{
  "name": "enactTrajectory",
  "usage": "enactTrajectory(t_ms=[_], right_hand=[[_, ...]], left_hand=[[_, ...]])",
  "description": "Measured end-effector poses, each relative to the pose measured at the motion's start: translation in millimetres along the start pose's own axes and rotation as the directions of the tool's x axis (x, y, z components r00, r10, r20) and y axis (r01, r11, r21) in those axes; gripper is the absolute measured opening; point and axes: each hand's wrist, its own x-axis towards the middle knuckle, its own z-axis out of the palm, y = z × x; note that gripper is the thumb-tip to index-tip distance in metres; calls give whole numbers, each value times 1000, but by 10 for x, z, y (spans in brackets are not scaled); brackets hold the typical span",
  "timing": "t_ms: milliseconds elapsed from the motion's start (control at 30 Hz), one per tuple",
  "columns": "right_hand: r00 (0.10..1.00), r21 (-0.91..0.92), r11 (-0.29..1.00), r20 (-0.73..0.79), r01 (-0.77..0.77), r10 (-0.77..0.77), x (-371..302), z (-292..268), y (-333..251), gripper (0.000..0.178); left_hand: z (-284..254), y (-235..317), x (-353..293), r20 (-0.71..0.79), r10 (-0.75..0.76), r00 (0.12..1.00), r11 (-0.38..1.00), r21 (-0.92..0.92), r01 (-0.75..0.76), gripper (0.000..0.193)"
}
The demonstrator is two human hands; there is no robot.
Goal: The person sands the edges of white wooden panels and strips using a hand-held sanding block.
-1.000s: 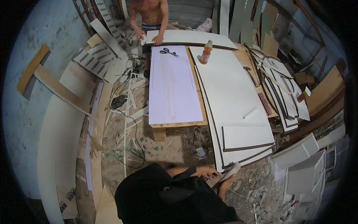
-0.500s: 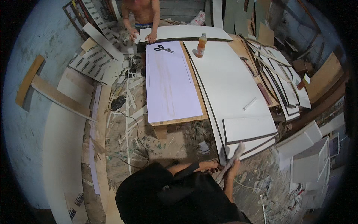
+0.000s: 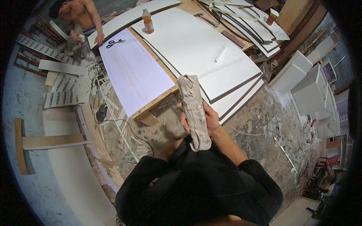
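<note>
A crumpled beige cloth point(image 3: 194, 105), gathered into a long bundle, is in front of my body. My right hand point(image 3: 212, 117) closes round its right side, with the thumb along the edge. Fingers of my left hand point(image 3: 184, 119) grip the left side; the cloth and the dim light hide the rest of that hand. The bundle's far end comes in front of the near edge of a white board point(image 3: 226, 81) with dark edges, which lies on other boards. To the left is a pale lilac panel point(image 3: 135, 75) on a wooden table, bearing black-handled scissors point(image 3: 114, 43).
A bottle of orange drink point(image 3: 147, 22) and a white stick point(image 3: 220, 54) are on the boards. Across the table, another person's hand point(image 3: 99, 39) touches a long white board. Scrap strips point(image 3: 124, 126) and a cable litter the floor at left. White box units point(image 3: 315, 88) stand at right.
The cloth has come away from the board corner and is now bundled upright between both hands. My view has swung right, and the other person leans lower.
</note>
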Motion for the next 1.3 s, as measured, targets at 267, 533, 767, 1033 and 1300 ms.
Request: enactTrajectory(t_ms=[267,533,767,1033,1300], right_hand=[[995,-54,995,40,89,-87,-39,21,103,70],[931,-667,725,-133,169,-339,42,86,105,56],[919,-694,703,-162,154,-361,111,125,135,63],[909,-674,726,-210,132,-361,152,17,238,65],[904,-611,785,-273,102,-330,128,-12,310,58]], left_hand=[[-80,-42,-160,-58,75,996,997,-25,-76,47],[-68,-30,-278,-79,101,992,994,-40,-105,45],[-104,-68,-263,-87,106,991,993,-48,-111,44],[-186,-19,-247,-102,133,986,989,-52,-139,43],[-29,-40,32,-31,90,995,995,-50,-91,41]])
